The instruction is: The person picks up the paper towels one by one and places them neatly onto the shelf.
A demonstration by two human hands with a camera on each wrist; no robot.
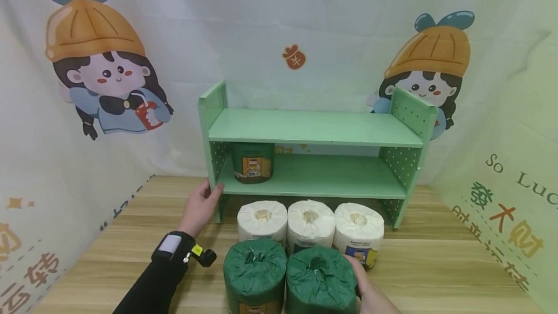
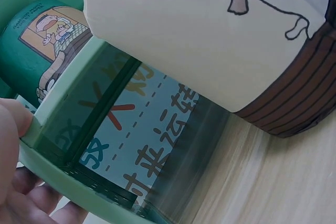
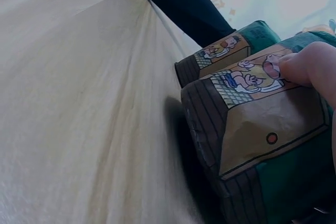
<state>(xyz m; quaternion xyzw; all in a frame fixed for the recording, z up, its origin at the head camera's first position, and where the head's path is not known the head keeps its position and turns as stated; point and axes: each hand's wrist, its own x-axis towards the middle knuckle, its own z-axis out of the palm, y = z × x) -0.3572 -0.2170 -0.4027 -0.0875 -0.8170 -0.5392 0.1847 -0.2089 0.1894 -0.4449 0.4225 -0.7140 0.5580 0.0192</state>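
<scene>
My left hand (image 1: 201,207) grips the left side panel of a light green two-tier shelf (image 1: 316,127). In the left wrist view its thumb (image 2: 16,120) lies on the panel's front edge, the other fingers behind. My right hand (image 1: 370,292) holds a green-wrapped toilet roll (image 1: 321,280) by its right side. The thumb (image 3: 310,66) presses on the printed wrapper, and the roll's lower edge shows a shadow on the table. Another green toilet roll (image 1: 255,270) stands just left of it. One more green toilet roll (image 1: 253,163) sits at the left end of the shelf's lower tier.
Three white toilet rolls, left (image 1: 262,222), middle (image 1: 311,222) and right (image 1: 359,224), stand in a row before the shelf. The wooden table (image 1: 457,256) carries everything. A printed cloth (image 1: 261,4) hangs behind and at both sides.
</scene>
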